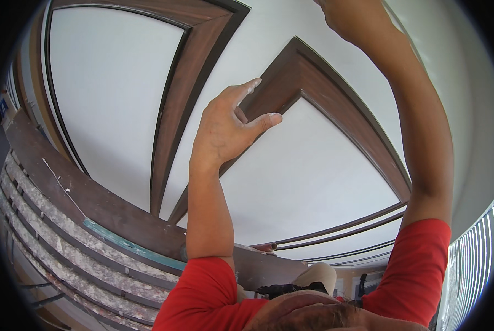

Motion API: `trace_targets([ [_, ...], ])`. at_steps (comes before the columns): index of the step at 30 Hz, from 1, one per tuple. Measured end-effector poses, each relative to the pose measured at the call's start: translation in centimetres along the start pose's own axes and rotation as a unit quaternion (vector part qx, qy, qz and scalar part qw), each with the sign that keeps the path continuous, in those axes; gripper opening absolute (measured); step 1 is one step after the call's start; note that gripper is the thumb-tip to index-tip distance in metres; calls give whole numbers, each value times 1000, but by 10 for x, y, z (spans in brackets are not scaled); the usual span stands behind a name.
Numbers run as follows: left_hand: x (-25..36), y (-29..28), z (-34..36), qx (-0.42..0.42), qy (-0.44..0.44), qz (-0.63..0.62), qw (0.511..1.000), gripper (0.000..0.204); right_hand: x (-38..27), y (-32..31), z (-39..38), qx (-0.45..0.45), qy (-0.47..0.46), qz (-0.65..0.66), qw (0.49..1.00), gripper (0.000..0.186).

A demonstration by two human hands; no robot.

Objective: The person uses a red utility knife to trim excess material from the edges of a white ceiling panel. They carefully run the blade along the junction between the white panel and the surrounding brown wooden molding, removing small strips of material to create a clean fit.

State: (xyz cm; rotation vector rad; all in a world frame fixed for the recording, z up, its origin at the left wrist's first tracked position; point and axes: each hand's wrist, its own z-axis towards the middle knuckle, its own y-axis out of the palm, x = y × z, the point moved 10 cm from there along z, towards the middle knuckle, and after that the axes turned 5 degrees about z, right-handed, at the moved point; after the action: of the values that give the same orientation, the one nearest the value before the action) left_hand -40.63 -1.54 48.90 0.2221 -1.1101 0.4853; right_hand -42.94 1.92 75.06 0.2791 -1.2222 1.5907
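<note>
The left hand (pixel 222 129) spreads its grip over the brown frame (pixel 332 94), near a corner; the right hand (pixel 346 17) is cropped, its grip impossible to tell.

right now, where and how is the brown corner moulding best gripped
Probably pinched across the left leg of the brown corner moulding, coming from lower left: that leg slants between two long edges, which the left hand spans, thumb toward the white panel. Its back is hidden.
</note>
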Motion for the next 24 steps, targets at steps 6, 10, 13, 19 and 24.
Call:
trace_targets([
  [6,13,3,-6,21,19,9,1000,87,22,3,-28,-34,43,4,999,23],
  [10,13,4,-6,16,9,10,1000,88,27,2,-42,-55,60,-7,997,24],
  [13,15,4,-6,21,19,15,999,88,23,-5,-55,-51,52,-17,997,26],
  [19,21,9,-7,12,30,11,999,92,56,25,-65,-23,42,-103,994,35],
  [24,20,14,-5,22,50,15,998,95,56,16,-69,-92,92,-44,991,30],
])
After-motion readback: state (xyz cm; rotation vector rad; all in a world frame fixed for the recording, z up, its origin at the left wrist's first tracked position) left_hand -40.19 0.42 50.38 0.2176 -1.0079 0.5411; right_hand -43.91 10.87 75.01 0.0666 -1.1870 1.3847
